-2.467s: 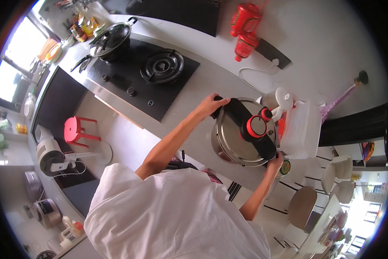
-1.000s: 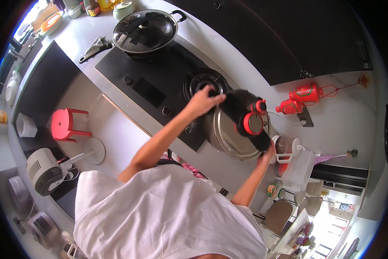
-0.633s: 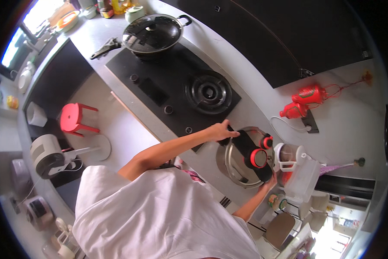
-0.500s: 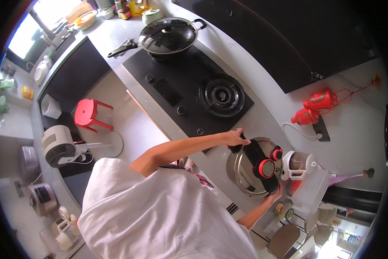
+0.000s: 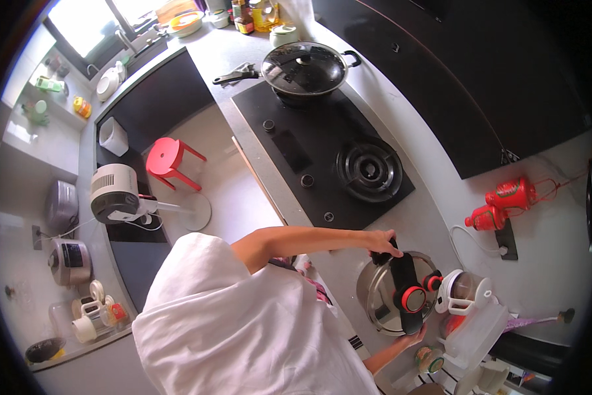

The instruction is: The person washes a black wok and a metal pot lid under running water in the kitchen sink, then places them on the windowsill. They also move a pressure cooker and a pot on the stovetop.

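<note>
A stainless-steel pressure cooker [image 5: 373, 308] stands on the counter to the right of the hob. A black bar with a red-ringed dial [image 5: 413, 299] crosses its lid, and a smaller red-and-black knob [image 5: 433, 281] sits beside it. My left hand [image 5: 384, 243] is closed round the black handle at the cooker's far side, by the top end of the bar. At the opposite end, my right hand [image 5: 411, 338] holds the near side of the cooker. Its fingers are partly hidden, and I cannot tell exactly what they grip.
On the black hob [image 5: 289, 151] are a bare burner [image 5: 369, 170] and a lidded wok [image 5: 304, 71]. Beside the cooker stand a white-handled jug [image 5: 463, 293], a clear plastic box [image 5: 477, 336] and a glass jar [image 5: 429, 359]. A red stool [image 5: 166, 155] and a white fan [image 5: 115, 191] are at left.
My view has turned, so the kitchen appears shifted rightward and down. Both hands stay at the cooker, whose lid remains on; I see no clear movement of the cooker itself.
</note>
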The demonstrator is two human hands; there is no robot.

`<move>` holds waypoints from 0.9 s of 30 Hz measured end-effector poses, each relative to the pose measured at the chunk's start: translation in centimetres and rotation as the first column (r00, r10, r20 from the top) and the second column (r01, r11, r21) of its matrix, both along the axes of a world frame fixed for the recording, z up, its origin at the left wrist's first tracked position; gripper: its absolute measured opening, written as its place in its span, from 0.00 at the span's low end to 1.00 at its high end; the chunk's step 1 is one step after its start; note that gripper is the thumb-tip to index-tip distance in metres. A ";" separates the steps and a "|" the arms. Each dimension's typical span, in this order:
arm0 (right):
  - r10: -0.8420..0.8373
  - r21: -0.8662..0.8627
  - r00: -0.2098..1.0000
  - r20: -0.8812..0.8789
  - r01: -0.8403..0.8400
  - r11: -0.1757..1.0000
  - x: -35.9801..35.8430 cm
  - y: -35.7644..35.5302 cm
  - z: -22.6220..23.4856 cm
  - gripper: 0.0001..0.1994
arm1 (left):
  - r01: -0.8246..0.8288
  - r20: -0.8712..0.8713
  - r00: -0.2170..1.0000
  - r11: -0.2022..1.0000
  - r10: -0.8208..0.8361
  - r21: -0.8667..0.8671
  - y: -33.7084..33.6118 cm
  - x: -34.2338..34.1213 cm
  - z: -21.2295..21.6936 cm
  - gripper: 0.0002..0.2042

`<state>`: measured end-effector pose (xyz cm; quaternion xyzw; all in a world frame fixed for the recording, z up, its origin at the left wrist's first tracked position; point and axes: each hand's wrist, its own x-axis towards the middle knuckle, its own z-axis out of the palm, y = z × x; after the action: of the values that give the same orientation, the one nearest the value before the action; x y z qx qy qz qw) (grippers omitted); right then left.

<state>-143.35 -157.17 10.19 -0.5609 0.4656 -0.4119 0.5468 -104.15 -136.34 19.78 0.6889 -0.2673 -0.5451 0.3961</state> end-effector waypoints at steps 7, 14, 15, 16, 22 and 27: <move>-0.116 -0.310 0.607 -0.787 -0.226 0.924 -0.9 -0.3 2.2 0.19 | 0.196 0.360 0.928 0.950 -0.099 -0.244 7.1 4.2 -1.1 0.36; -0.661 -0.666 0.082 -0.745 -0.050 0.744 18.4 18.5 24.7 0.14 | -0.420 0.191 0.862 0.873 0.469 -0.247 34.4 15.8 3.9 0.19; -0.780 -0.786 0.105 -0.618 -0.038 0.617 20.7 20.7 26.2 0.12 | -0.461 0.292 0.791 0.838 0.537 -0.292 38.1 17.6 4.0 0.17; -0.779 -0.828 0.326 -0.535 -0.021 0.560 21.6 20.9 25.6 0.13 | -0.502 0.364 0.685 0.771 0.631 -0.392 40.4 19.5 4.5 0.16; -0.062 -0.738 0.877 -0.477 -0.361 0.569 46.2 32.4 23.2 0.09 | -0.397 0.842 -0.013 0.770 0.539 -0.499 46.7 32.4 7.6 0.19; 0.549 -0.487 0.789 -0.276 -0.608 0.628 64.3 37.2 18.7 0.12 | -0.495 0.967 -0.044 0.836 0.249 -0.238 47.1 42.2 3.8 0.29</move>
<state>-79.05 -119.97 28.91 -0.8331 0.1481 -0.3012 0.4396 -61.99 -89.19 23.61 0.9459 -0.2112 0.1709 0.1773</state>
